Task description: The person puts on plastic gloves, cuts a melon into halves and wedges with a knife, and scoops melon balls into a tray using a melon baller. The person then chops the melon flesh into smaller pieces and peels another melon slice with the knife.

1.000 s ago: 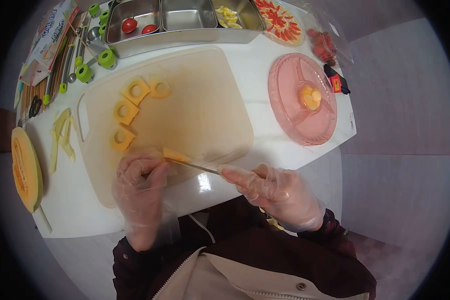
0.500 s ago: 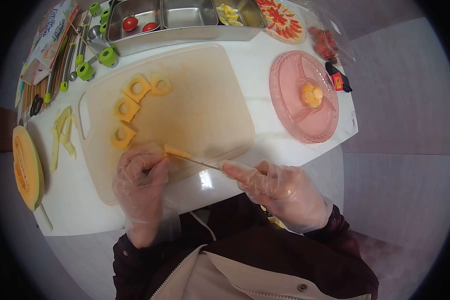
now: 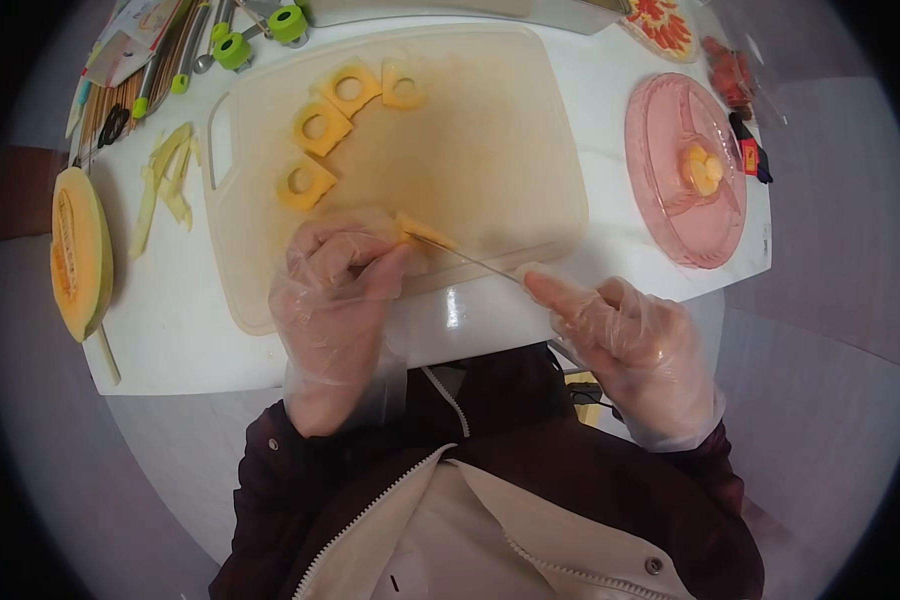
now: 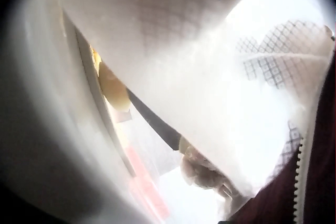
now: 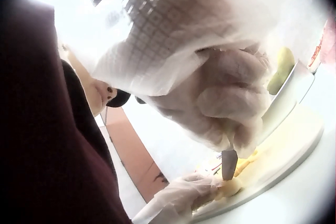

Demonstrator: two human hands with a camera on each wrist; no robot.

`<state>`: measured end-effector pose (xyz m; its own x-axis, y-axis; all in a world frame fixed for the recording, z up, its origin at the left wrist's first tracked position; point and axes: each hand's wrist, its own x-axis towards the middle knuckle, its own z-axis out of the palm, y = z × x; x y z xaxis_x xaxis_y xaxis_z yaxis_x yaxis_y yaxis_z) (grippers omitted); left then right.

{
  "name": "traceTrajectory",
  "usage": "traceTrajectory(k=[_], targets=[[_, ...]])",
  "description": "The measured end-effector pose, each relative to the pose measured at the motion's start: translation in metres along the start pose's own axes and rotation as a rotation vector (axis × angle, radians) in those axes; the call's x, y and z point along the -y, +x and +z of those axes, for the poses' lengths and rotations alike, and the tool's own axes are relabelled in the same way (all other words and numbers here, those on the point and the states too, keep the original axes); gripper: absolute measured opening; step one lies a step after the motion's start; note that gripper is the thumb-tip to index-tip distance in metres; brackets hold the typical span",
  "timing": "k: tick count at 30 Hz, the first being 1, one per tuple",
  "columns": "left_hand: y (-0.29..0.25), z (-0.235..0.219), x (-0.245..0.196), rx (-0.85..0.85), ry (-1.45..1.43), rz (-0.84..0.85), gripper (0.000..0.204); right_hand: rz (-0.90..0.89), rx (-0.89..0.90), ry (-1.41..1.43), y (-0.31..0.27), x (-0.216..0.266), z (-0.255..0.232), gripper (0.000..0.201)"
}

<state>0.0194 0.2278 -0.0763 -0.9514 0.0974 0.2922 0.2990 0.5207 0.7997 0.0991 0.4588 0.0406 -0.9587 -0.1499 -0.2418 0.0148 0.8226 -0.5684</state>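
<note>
Both hands wear clear plastic gloves. My right hand (image 3: 635,345) grips a thin knife (image 3: 480,264), its handle hidden in the fist. The blade slants left across the near edge of the cutting board (image 3: 510,130) and meets a small wedge of orange melon (image 3: 432,236). My left hand (image 3: 330,285) pinches that melon piece between thumb and curled fingers, which cover much of it. In the right wrist view the knife (image 5: 229,165) points down at the piece, right beside the left fingertips. Several melon pieces with round holes (image 3: 306,182) lie in an arc farther up the board.
Left of the board lie pale green rind strips (image 3: 162,190) and a half melon (image 3: 82,255). A pink divided plate (image 3: 655,190) with melon balls (image 3: 703,170) stands at right. Green-handled tools (image 3: 232,50) and a steel container (image 3: 470,12) line the back.
The head view has tilted down and shifted, so the table sits higher and farther right in it. The hands stay at the melon piece with the knife, in nearly the same pose.
</note>
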Motion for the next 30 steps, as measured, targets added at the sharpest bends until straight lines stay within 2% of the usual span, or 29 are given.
traceTrajectory(k=[5,8,13,15,18,22,26,30], targets=[[0.000,-0.001,0.001,0.025,0.023,0.027,0.021,0.012,0.004,-0.012,0.000,0.001,-0.001,0.067],[-0.001,0.000,0.001,0.033,-0.005,-0.045,0.022,-0.012,-0.014,0.007,0.000,-0.002,0.001,0.068],[0.001,-0.001,0.004,0.004,0.064,0.135,0.024,-0.012,-0.012,-0.032,0.002,-0.002,0.006,0.068],[0.001,-0.001,0.003,0.001,0.066,0.110,0.024,-0.041,-0.043,-0.080,0.004,-0.003,0.009,0.068],[0.001,-0.001,0.002,0.004,0.045,0.070,0.024,-0.014,-0.042,0.011,0.004,-0.004,0.010,0.068],[0.001,-0.001,0.003,0.040,-0.020,-0.005,0.022,0.005,-0.011,-0.070,0.007,-0.003,0.013,0.067],[0.003,-0.004,-0.001,0.044,0.010,-0.020,0.021,-0.023,0.000,-0.108,0.013,-0.008,0.017,0.067],[0.004,-0.004,-0.001,0.069,0.008,0.009,0.021,-0.041,-0.033,-0.135,0.021,-0.016,0.042,0.067]])
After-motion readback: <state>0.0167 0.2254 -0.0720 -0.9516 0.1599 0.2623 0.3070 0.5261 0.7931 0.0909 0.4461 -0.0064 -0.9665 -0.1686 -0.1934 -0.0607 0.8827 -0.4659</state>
